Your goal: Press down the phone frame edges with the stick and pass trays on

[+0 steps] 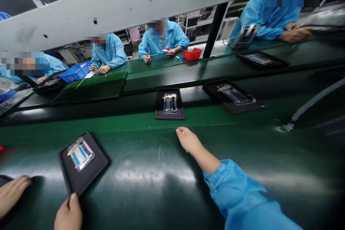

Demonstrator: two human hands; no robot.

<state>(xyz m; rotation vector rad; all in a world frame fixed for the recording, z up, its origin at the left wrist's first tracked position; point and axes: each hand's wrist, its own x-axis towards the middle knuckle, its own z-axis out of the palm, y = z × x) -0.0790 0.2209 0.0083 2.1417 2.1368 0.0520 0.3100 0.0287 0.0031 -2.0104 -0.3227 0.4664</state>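
Note:
My left hand (pixel 68 212) grips the near corner of a black tray (pixel 93 172), thumb on top. The tray is turned at an angle on the green bench, and an opened phone (pixel 81 153) with blue strips lies in it. My right hand (pixel 189 141), in a blue sleeve, reaches forward over the bench with fingers curled together. Whether anything is between them is hidden. Just beyond it, apart from the fingers, sits a second black tray (pixel 169 116) with an opened phone (pixel 170 103).
A third tray (pixel 244 107) lies to the right, near a grey hose (pixel 315 97). Another person's hand (pixel 14 192) rests at the left edge. Co-workers sit opposite, with a blue bin (pixel 75 73) and red bin (pixel 192 54). A pale beam (pixel 121 10) crosses above.

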